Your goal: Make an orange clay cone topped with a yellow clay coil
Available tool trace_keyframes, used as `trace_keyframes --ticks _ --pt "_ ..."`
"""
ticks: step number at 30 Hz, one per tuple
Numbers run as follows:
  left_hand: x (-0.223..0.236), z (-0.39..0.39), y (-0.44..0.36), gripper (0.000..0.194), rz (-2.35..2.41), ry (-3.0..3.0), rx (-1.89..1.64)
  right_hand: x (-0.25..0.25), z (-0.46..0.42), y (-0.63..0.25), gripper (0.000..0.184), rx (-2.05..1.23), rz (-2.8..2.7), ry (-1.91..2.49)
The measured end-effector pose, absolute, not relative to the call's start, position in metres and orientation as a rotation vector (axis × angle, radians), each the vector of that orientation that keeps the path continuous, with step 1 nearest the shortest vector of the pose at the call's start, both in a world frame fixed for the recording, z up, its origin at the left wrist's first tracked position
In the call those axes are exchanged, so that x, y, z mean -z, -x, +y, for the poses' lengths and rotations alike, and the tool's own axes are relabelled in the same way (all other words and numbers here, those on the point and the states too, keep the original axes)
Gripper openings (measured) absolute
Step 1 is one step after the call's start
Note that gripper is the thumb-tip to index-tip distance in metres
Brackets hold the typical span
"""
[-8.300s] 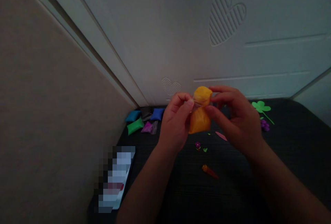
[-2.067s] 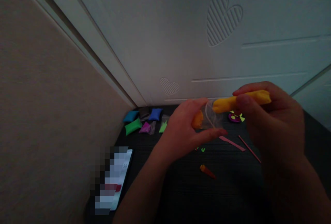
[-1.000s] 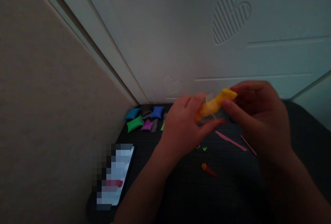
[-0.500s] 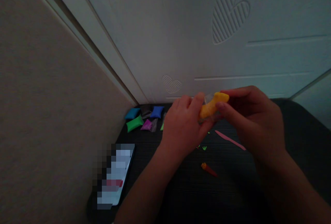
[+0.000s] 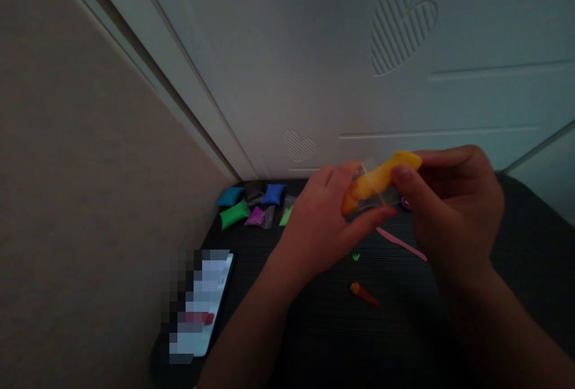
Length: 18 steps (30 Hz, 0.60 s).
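A soft lump of yellow-orange modelling clay (image 5: pixel 380 178) sticks out of a small clear plastic bag (image 5: pixel 369 166), raised above the dark table. My left hand (image 5: pixel 318 221) grips the bag around its lower end, the thumb stretched along the underside. Pinched between thumb and fingers of my right hand (image 5: pixel 456 209) is the free end of the clay, drawn out long. Below on the table lie a small carrot-shaped orange piece (image 5: pixel 366 295), a tiny green leaf-like piece (image 5: pixel 356 257) and a pink modelling knife (image 5: pixel 402 244), partly hidden by my right hand.
Several clay packets, among them a blue packet (image 5: pixel 273 194), a green packet (image 5: pixel 234 215) and a magenta packet (image 5: pixel 256 216), lie at the table's back left. A phone (image 5: pixel 209 299) rests at the left edge. The white panel (image 5: pixel 314 78) rises behind the table.
My right hand has moved right and slightly up, and the clay now reaches farther out of the bag. My left thumb has straightened. More of the bag shows.
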<state>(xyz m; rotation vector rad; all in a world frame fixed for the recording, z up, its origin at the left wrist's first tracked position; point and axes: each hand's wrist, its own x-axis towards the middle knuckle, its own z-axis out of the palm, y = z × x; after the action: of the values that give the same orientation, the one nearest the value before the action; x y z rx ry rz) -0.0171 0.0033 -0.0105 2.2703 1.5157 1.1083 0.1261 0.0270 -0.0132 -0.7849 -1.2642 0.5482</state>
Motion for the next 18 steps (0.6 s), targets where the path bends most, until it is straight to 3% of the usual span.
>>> trace_keyframes --ticks 8,18 --pt "0.011 0.004 0.017 0.059 1.568 -2.348 -1.101 0.014 0.025 -0.124 0.021 -0.493 -1.228 0.796" --pt "0.012 0.005 0.017 0.059 1.657 -2.397 -1.015 0.008 0.021 -0.138 0.017 -0.482 -1.612 0.994"
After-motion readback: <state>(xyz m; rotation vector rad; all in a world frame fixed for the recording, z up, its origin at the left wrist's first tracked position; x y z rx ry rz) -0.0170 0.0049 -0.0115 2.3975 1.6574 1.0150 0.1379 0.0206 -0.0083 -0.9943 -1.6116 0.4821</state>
